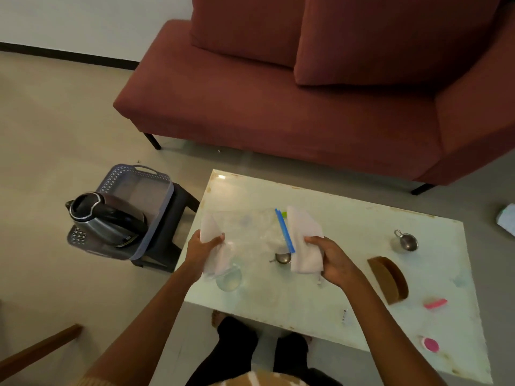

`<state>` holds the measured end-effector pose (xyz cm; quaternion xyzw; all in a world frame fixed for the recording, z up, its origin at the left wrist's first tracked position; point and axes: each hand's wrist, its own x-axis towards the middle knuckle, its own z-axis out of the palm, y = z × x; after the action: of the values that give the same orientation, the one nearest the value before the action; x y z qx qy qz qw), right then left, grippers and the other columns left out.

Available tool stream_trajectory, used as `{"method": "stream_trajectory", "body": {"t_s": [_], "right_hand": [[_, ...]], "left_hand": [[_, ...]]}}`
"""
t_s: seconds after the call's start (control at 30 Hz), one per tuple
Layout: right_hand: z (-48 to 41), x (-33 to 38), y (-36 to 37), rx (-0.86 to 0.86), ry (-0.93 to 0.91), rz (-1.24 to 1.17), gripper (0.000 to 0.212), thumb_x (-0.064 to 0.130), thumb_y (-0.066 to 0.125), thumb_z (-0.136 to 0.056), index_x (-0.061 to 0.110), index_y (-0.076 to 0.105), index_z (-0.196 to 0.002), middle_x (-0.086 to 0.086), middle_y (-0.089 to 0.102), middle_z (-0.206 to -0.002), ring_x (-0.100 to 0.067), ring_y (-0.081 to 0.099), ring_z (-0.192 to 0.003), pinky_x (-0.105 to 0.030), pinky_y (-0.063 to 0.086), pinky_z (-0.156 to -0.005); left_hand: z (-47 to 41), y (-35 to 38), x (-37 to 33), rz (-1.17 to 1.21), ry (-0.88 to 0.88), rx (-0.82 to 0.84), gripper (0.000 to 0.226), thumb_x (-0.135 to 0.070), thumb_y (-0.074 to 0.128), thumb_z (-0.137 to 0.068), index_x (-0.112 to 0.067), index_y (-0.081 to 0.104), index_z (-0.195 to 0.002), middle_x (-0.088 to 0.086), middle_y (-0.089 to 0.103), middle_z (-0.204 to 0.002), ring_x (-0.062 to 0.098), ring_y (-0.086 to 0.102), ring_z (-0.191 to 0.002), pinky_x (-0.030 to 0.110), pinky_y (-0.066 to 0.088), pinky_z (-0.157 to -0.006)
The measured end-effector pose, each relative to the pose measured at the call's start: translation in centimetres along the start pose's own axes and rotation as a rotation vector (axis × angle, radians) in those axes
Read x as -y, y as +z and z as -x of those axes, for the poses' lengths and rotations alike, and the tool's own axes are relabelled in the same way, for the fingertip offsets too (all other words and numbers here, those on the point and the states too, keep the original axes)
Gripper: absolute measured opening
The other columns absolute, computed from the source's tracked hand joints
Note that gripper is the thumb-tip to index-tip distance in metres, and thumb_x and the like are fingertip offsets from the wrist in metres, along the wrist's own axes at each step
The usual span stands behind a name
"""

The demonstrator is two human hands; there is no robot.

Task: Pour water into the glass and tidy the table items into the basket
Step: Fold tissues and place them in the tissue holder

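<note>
Each of my hands holds a white cloth above the pale table (348, 218). My left hand (202, 250) grips one white cloth (210, 229) over the clear glass (229, 278), which stands near the table's front left edge. My right hand (333, 260) grips the other white cloth (305, 240). Between my hands a clear zip bag (256, 232) with a blue seal lies on the table, over a small metal cup (282, 257). The grey basket (133, 190) sits on a dark stool left of the table, with a steel kettle (106, 218) in its near end.
On the table's right half lie a second metal cup (407, 241), a brown wooden holder (388, 280), a pink strip (436, 303) and a pink round item (430, 344). A red sofa (278, 101) stands behind the table. My legs are below the table's front edge.
</note>
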<state>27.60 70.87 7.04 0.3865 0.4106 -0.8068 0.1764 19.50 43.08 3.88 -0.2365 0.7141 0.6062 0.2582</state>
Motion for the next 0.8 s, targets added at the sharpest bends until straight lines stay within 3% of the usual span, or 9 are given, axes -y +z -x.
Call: {"method": "stream_trajectory", "body": {"t_s": [0.1, 0.17, 0.3, 0.5, 0.63, 0.7, 0.8], "right_hand": [[-4.6, -0.7, 4.3, -0.118, -0.021, 0.144, 0.034, 0.008, 0.061, -0.084, 0.007, 0.059, -0.119, -0.008, 0.066, -0.099, -0.024, 0.063, -0.086, -0.035, 0.052, -0.072], [-8.1, -1.4, 7.0, -0.188, -0.034, 0.205, 0.037, 0.004, 0.062, -0.083, 0.004, 0.058, -0.12, -0.012, 0.063, -0.104, -0.028, 0.058, -0.091, -0.036, 0.049, -0.072], [-15.3, -2.7, 10.9, -0.241, -0.089, 0.407, 0.032, -0.003, 0.06, -0.082, 0.0, 0.058, -0.114, -0.013, 0.061, -0.105, -0.028, 0.056, -0.089, -0.029, 0.046, -0.064], [-23.1, -6.5, 12.2, -0.331, -0.071, 0.644, 0.034, 0.0, 0.061, -0.079, 0.0, 0.059, -0.113, -0.018, 0.064, -0.111, -0.029, 0.058, -0.091, -0.032, 0.045, -0.075], [-23.3, -8.3, 10.6, -0.437, -0.082, 0.94, 0.028, 0.003, 0.058, -0.08, -0.001, 0.061, -0.107, -0.019, 0.064, -0.104, -0.032, 0.058, -0.095, -0.028, 0.038, -0.07], [-22.2, -8.3, 9.7, -0.473, -0.092, 0.964, 0.027, 0.003, 0.057, -0.082, -0.002, 0.06, -0.109, -0.021, 0.064, -0.109, -0.035, 0.058, -0.1, -0.033, 0.043, -0.076], [-19.3, -7.2, 9.0, -0.473, -0.093, 0.861, 0.03, 0.003, 0.056, -0.085, -0.002, 0.058, -0.115, -0.02, 0.062, -0.116, -0.037, 0.057, -0.103, -0.041, 0.048, -0.088]], "left_hand": [[-3.0, -1.4, 0.5, 0.0, -0.035, -0.092, 0.051, -0.024, 0.061, -0.089, -0.01, 0.039, -0.133, 0.008, 0.052, -0.121, 0.03, 0.052, -0.112, 0.048, 0.046, -0.098], [-5.6, -2.4, 1.2, -0.08, -0.029, -0.158, 0.044, -0.023, 0.051, -0.095, -0.007, 0.038, -0.134, 0.011, 0.051, -0.128, 0.032, 0.051, -0.118, 0.049, 0.043, -0.102], [-12.0, -5.0, 2.6, -0.439, -0.02, -0.212, 0.027, -0.018, 0.051, -0.091, -0.006, 0.054, -0.115, 0.014, 0.06, -0.116, 0.032, 0.058, -0.108, 0.044, 0.049, -0.093], [-17.8, -6.0, 5.5, -0.546, -0.1, -0.119, 0.019, -0.001, 0.045, -0.091, 0.001, 0.059, -0.104, 0.018, 0.061, -0.105, 0.034, 0.059, -0.104, 0.031, 0.044, -0.08], [-18.2, -5.5, 8.0, -0.614, -0.23, -0.04, 0.039, -0.008, 0.037, -0.096, 0.003, 0.044, -0.133, 0.017, 0.046, -0.139, 0.031, 0.044, -0.129, 0.031, 0.037, -0.101], [-17.6, -5.7, 8.1, -0.541, -0.328, -0.029, 0.047, -0.012, 0.04, -0.096, 0.002, 0.033, -0.14, 0.019, 0.039, -0.145, 0.032, 0.04, -0.132, 0.033, 0.035, -0.104], [-16.6, -6.3, 7.5, -0.497, -0.345, -0.039, 0.05, -0.014, 0.043, -0.094, 0.0, 0.035, -0.141, 0.018, 0.04, -0.145, 0.034, 0.042, -0.13, 0.036, 0.037, -0.104]]}}
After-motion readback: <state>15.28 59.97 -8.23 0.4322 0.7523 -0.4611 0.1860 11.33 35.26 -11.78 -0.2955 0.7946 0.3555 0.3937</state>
